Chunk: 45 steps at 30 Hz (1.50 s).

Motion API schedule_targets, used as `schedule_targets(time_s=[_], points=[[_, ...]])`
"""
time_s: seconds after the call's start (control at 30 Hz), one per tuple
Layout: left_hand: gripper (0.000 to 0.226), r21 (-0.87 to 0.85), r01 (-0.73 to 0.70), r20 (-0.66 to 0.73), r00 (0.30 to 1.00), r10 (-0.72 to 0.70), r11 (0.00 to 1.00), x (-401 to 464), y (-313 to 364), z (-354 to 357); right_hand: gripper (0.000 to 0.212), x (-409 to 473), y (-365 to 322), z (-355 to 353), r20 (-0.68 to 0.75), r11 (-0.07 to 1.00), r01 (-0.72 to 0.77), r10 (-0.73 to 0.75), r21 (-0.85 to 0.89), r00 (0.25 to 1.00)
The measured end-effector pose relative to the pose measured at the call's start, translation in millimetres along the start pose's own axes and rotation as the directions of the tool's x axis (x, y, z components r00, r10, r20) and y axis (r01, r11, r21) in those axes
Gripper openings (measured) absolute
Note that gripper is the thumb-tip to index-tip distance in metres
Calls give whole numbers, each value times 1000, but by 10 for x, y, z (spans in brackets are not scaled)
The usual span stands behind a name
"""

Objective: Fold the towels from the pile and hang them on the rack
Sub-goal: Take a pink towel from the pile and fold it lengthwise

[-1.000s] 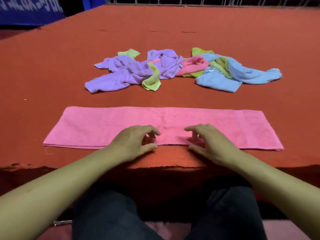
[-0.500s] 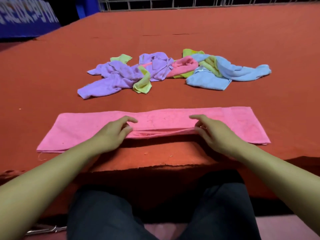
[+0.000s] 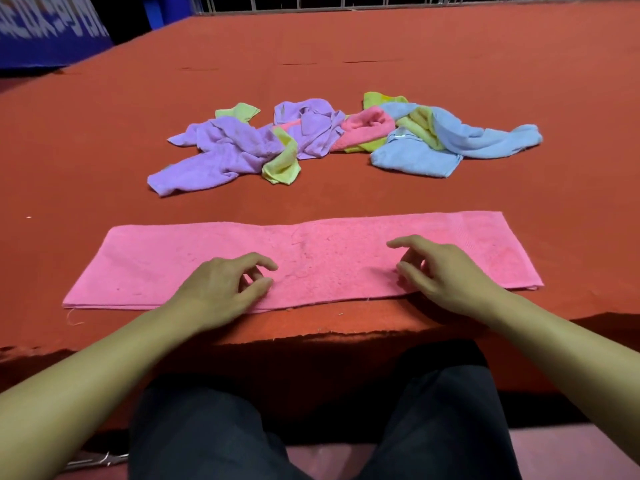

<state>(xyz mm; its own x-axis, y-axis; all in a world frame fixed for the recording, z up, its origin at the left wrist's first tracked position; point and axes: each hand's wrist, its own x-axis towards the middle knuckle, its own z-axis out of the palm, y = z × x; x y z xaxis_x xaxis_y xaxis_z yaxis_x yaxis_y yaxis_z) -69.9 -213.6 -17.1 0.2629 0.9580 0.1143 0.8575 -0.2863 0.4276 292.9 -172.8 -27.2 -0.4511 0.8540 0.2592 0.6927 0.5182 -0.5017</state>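
Single head-worn view, wide-angle. Looks forward and down, close over both hands: left hand, right hand. Table stretches beyond them.

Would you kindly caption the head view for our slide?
Both hands, left hand and right hand, rest on a folded pink towel before the towel pile.

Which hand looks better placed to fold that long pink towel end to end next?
Probably the right hand: it sits nearer its end of the pink towel than the left hand does. Both lie loosely on it.
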Motion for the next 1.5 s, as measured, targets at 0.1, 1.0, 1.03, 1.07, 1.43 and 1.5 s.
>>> schedule_targets(time_s=[0.1,1.0,1.03,1.07,1.43,1.5], points=[[18,-14,-30,-46,999,29,999,361,165,-4,32,88,202,-90,-143,992,-123,126,28,982],[69,-365,-167,437,838,327,916,3096,2353,1369,67,334,1636,-975,-202,861,-403,474,310,857],[66,-396,-163,465,813,351,904,3120,2421,1355,68,290,1632,-984,-171,820,-428,517,380,839],[61,-439,-148,481,795,371,886,3133,2479,1349,67,232,1636,-992,-130,769,-460,563,444,816],[37,-601,-85,318,887,335,794,3128,2522,1326,75,-346,1457,-1087,48,717,-531,575,452,817],[38,-614,-85,303,893,333,785,3130,2537,1330,80,-419,1383,-1057,58,689,-532,584,492,809]])
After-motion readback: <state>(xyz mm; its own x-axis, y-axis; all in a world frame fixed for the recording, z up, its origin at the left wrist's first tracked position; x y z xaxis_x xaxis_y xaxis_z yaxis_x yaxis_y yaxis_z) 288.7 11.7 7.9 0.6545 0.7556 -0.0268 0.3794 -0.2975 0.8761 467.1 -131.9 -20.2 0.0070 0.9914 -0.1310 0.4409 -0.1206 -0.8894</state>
